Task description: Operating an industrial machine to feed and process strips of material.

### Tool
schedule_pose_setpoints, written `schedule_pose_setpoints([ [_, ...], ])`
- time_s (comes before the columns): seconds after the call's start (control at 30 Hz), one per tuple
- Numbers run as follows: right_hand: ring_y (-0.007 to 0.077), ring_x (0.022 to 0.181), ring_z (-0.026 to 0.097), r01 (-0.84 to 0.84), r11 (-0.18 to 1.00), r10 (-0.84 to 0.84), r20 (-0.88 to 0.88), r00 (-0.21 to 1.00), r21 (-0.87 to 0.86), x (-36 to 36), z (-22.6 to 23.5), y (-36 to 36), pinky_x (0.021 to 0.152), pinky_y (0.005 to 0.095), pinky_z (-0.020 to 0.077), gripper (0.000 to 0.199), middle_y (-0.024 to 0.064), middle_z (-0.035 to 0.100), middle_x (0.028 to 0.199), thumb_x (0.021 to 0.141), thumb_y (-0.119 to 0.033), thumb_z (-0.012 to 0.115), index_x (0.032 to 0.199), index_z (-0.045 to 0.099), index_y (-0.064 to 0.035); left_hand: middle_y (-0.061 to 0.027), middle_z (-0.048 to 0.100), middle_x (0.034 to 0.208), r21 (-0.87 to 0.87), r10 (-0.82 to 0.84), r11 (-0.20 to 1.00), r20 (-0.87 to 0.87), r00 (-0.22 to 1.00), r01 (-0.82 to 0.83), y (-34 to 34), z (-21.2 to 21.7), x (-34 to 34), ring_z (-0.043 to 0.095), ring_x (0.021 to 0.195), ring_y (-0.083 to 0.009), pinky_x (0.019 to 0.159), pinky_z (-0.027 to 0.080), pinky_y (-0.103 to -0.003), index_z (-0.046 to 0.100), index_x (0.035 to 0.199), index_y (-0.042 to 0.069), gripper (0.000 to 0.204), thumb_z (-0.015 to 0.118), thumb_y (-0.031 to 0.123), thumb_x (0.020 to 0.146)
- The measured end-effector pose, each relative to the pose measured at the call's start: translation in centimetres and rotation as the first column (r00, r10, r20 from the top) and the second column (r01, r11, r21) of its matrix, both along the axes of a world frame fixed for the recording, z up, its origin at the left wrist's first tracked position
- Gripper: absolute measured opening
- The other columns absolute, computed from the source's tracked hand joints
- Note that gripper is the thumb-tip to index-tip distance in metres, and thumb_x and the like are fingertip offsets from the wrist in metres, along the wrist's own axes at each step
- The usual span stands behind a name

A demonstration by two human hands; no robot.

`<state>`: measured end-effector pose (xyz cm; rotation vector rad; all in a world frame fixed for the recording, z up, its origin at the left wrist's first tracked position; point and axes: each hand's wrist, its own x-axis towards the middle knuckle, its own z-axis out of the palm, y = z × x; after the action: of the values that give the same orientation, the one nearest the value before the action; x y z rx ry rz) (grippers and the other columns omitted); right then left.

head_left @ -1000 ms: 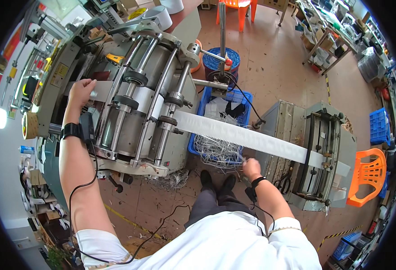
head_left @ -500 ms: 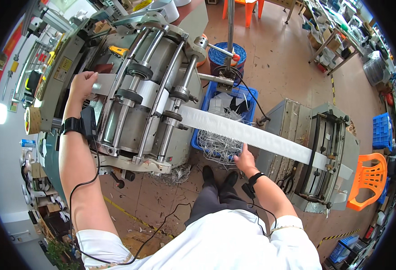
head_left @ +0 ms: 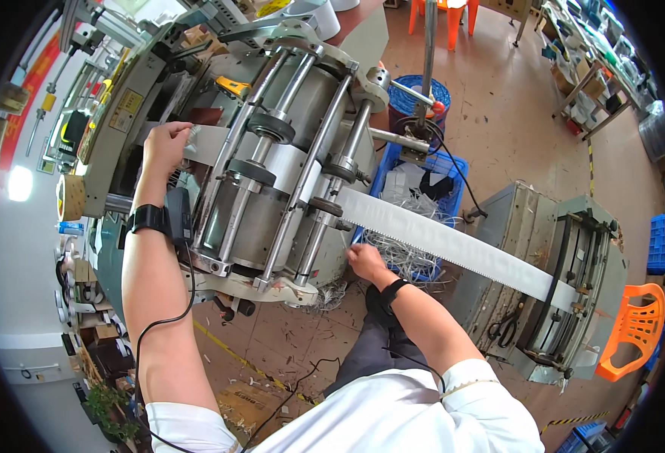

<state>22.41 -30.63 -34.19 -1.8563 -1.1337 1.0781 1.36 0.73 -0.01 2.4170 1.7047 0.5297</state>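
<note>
A long white paper strip (head_left: 453, 243) with a toothed edge runs from the grey roller machine (head_left: 272, 174) on the left across to a second grey machine (head_left: 566, 279) on the right. My left hand (head_left: 165, 146) grips the strip's end where it comes out at the far left of the rollers. My right hand (head_left: 364, 260) reaches under the strip just right of the rollers, fingers closed on thin white trimmings that hang there. A black wristband with a cable sits on each wrist.
A blue crate (head_left: 423, 219) of white offcuts stands under the strip, with a blue bin (head_left: 415, 102) behind it. An orange plastic chair (head_left: 631, 332) is at the far right. Paper scraps lie on the brown tiled floor (head_left: 514, 136). Shelves line the top right.
My left hand has pulled the strip's end further left along the rollers. My right hand has moved from the strip's middle leftward, to just beside the roller machine.
</note>
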Motion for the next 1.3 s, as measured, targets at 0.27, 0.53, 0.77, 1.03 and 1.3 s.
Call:
schedule_pose_setpoints([
  [0.27, 0.0389, 0.094, 0.064, 0.127, 0.981, -0.11, 0.118, 0.987, -0.146, 2.7, -6.7, -6.7, 0.084, 0.042, 0.0503, 0.052, 0.0231, 0.067, 0.098, 0.082, -0.032, 0.065, 0.126, 0.054, -0.005, -0.0163, 0.07, 0.094, -0.009, 0.022, 1.0, -0.018, 1.0, -0.023, -0.6, -0.4, 0.7, 0.068, 0.09, -0.0299, 0.08, 0.052, -0.036, 0.072, 0.106, 0.017, 0.036, 0.054, 0.008, 0.077],
  [0.53, 0.0302, 0.09, 0.067, 0.081, 0.966, -0.047, 0.143, 0.989, -0.245, 7.2, -6.9, -18.6, 0.078, 0.0364, 0.0522, 0.039, 0.0198, 0.068, 0.095, 0.079, -0.026, 0.065, 0.107, 0.064, 0.0006, -0.0135, 0.067, 0.113, -0.014, 0.561, 0.819, -0.192, 0.806, -0.573, -1.2, -0.1, -3.8, 0.064, 0.105, -0.0333, 0.089, 0.049, -0.045, 0.071, 0.108, 0.01, 0.029, 0.058, 0.014, 0.082],
  [0.77, 0.0134, 0.067, 0.064, 0.215, 0.934, -0.21, 0.048, 0.977, -0.285, 11.0, -6.9, -29.7, 0.065, 0.0302, 0.0526, 0.028, 0.0098, 0.07, 0.087, 0.085, -0.019, 0.066, 0.103, 0.066, 0.0018, -0.0152, 0.065, 0.117, 0.022, 0.712, 0.697, -0.142, 0.688, -0.717, -4.6, 2.1, -1.5, 0.059, 0.114, -0.0347, 0.097, 0.042, -0.049, 0.07, 0.108, 0.009, 0.031, 0.057, 0.025, 0.085],
  [1.03, 0.0126, 0.065, 0.063, 0.435, 0.9, -0.432, 0.159, 0.888, 0.02, 14.0, 8.7, -34.1, 0.062, 0.0286, 0.0513, 0.024, 0.0089, 0.069, 0.08, 0.085, -0.017, 0.066, 0.101, 0.067, 0.0004, -0.0227, 0.066, 0.108, 0.063, 0.445, 0.895, -0.046, 0.894, -0.442, 2.1, -2.7, -8.0, 0.063, 0.101, -0.0387, 0.08, 0.052, -0.047, 0.067, 0.102, 0.003, 0.037, 0.056, 0.034, 0.085],
  [1.3, 0.0241, 0.065, 0.065, 0.675, 0.68, -0.731, 0.345, 0.589, 0.286, 17.3, 16.5, -40.9, 0.06, 0.0347, 0.0506, 0.017, 0.0125, 0.066, 0.073, 0.082, -0.019, 0.067, 0.083, 0.068, -0.0026, -0.0243, 0.062, 0.115, 0.109, 0.48, 0.873, -0.028, 0.877, -0.475, -2.4, 1.8, -1.1, 0.059, 0.109, -0.0405, 0.09, 0.048, -0.05, 0.064, 0.113, 0.002, 0.038, 0.052, 0.028, 0.089],
])
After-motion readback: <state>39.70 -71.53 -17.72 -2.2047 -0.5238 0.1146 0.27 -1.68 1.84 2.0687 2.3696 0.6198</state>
